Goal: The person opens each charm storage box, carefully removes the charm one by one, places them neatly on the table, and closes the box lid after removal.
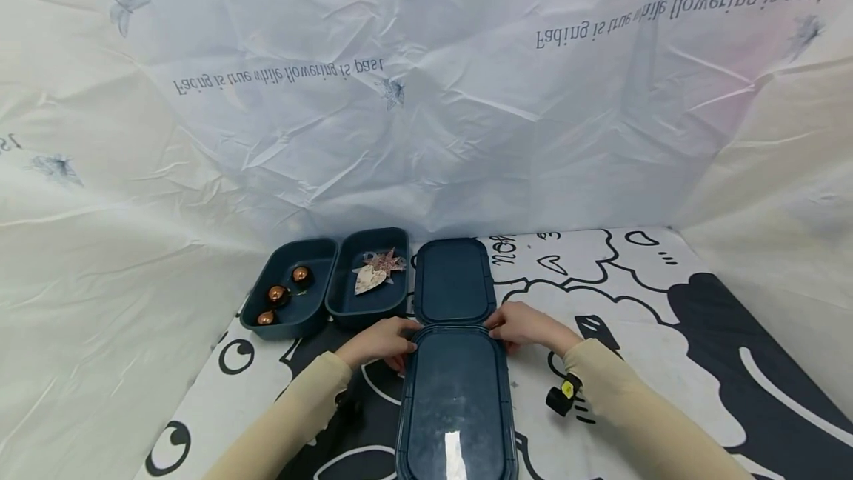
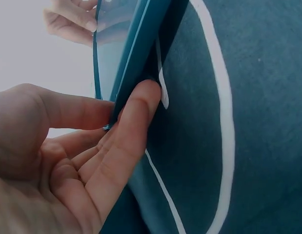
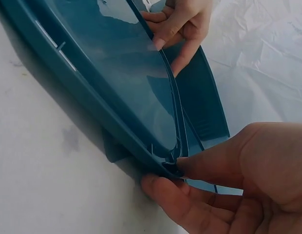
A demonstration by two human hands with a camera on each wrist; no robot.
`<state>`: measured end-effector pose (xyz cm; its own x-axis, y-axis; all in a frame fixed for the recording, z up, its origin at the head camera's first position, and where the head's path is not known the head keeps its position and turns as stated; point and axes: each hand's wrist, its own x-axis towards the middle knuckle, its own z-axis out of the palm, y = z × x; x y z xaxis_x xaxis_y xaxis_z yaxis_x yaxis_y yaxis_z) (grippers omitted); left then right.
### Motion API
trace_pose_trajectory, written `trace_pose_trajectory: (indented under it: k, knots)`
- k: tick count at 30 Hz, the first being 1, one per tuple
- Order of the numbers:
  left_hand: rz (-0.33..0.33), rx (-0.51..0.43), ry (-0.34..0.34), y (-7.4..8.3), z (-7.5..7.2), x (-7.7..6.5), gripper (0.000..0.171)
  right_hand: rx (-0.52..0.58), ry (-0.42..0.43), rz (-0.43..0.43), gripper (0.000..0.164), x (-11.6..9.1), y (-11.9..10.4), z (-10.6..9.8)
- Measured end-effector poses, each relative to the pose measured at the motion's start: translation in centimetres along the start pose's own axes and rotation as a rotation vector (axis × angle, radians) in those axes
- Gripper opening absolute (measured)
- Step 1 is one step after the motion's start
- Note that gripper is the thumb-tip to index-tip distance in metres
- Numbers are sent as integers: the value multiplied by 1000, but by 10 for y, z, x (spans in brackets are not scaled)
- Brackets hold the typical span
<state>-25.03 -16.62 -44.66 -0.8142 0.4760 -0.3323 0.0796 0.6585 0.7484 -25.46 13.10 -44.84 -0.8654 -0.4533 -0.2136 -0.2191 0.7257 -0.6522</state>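
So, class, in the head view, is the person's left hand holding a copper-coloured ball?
No, the left hand pinches the edge of the nearest dark blue piece, while the copper-coloured balls lie in the leftmost container.

I wear long sleeves in a pale cream, plain and without a pattern: the left sleeve point(image 1: 286, 417) and the right sleeve point(image 1: 656, 417) both run down to my wrists, and the cloth creases softly near the cuffs. My left hand point(image 1: 381, 341) and my right hand point(image 1: 529, 328) are bare, with fine creases showing at the finger joints up close. At my right cuff sits a small black wrist camera point(image 1: 563, 395), blocky, with a bright yellow patch on it. Its smaller markings are too small to read.
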Motion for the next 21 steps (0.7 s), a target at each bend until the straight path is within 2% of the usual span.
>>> trace_pose_trajectory:
  k: [4,11,16,21]
  knots:
    - [-14,2,-8,1,-2,0,47,-24,8,3,26,2,-2,1]
    - [6,95,-27,0,-4,1,49,-22,29,-17,24,1,-4,1]
    - [11,114,-16,-2,-3,-1,50,-21,60,-35,22,1,-3,6]
    - [14,137,-5,-4,-4,-4,50,-13,56,-40,22,4,-3,6]
